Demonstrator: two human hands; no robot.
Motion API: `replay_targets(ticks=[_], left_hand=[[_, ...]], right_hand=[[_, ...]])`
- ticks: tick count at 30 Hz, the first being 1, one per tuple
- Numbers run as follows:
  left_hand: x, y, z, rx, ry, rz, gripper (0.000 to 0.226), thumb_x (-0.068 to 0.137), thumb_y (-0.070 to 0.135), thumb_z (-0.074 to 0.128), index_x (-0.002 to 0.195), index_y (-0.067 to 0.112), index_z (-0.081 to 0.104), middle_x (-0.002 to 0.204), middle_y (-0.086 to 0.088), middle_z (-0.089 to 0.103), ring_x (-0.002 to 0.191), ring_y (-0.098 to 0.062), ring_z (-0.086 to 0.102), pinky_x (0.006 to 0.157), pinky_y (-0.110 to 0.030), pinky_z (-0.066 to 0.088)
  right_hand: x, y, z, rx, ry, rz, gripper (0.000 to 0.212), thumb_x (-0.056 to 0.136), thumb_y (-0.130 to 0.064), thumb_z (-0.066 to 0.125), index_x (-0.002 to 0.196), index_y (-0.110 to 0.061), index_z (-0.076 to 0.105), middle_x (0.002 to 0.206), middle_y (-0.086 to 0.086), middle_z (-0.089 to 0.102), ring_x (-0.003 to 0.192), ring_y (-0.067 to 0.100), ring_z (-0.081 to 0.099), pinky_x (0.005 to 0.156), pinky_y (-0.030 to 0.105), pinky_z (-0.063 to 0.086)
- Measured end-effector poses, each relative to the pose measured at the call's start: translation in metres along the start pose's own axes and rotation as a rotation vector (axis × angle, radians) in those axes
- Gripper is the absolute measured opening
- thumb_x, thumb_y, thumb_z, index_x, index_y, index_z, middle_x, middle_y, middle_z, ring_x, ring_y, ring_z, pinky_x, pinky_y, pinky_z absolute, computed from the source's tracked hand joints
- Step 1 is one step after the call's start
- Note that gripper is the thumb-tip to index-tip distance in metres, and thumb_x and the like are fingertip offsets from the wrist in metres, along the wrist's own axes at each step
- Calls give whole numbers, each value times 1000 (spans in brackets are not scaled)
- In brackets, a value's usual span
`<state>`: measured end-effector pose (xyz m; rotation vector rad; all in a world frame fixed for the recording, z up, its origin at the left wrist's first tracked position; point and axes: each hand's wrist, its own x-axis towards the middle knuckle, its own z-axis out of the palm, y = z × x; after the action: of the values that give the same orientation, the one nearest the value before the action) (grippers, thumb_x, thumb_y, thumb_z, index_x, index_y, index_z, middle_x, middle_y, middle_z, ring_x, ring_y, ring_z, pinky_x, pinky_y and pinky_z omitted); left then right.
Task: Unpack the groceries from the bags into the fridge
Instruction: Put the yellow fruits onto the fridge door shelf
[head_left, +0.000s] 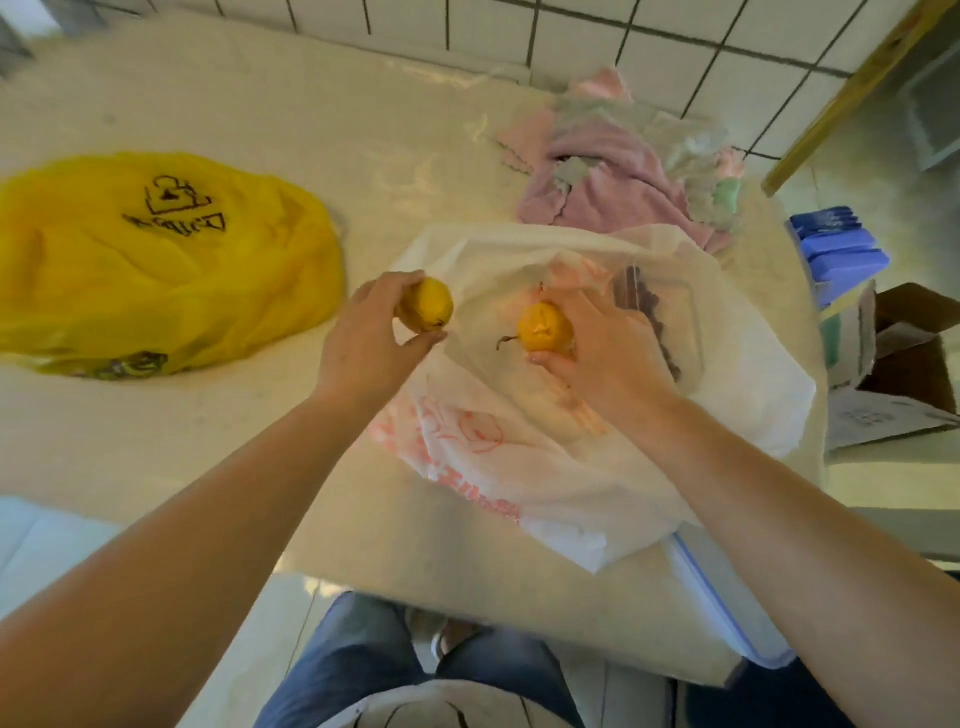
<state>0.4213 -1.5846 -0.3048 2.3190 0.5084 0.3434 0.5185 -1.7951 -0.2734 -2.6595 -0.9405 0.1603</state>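
A white plastic bag (519, 447) with red print lies open on the counter, right of centre. My left hand (363, 338) grips a yellow pear (428, 309) just left of the bag's mouth. My right hand (597, 348) reaches into the bag, its fingers curled round a second yellow pear (543, 327) with a dark stem. Deeper in the bag, behind my right hand, sits a clear package with dark contents (649, 306), partly hidden. A yellow plastic bag (156, 260) with black print lies bulging at the left of the counter.
The cream counter (260, 441) runs left and back to a white tiled wall (623, 41). Pink towels (613, 176) lie piled behind the white bag. Blue boxes (841, 254) and an open cardboard box (909, 358) stand past the counter's right edge.
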Motion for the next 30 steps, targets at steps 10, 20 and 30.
replay_targets(ticks=[10, 20, 30], left_hand=[[-122, -81, -140, -4, 310, -315, 62, 74, 33, 77, 129, 30, 48, 123, 4, 51, 104, -17, 53, 89, -41, 46], [-319, -197, -306, 116, 602, -505, 60, 73, 35, 77, 126, 26, 50, 125, 1, 55, 108, -17, 56, 84, -28, 45], [-469, -311, -438, 116, 812, -677, 61, 72, 32, 79, 126, 24, 51, 125, 0, 55, 108, -17, 56, 84, -26, 42]], right_hand=[[15, -180, 41, 185, -37, -447, 60, 76, -39, 74, 127, -18, 52, 123, 3, 57, 110, 22, 55, 89, 41, 43], [-59, -447, 123, 193, -102, -787, 60, 74, -41, 74, 127, -23, 51, 124, -2, 57, 112, 18, 54, 90, 42, 43], [-123, -670, 197, 287, -240, -1007, 62, 74, -42, 74, 128, -22, 50, 123, 0, 58, 106, 18, 56, 92, 39, 47]])
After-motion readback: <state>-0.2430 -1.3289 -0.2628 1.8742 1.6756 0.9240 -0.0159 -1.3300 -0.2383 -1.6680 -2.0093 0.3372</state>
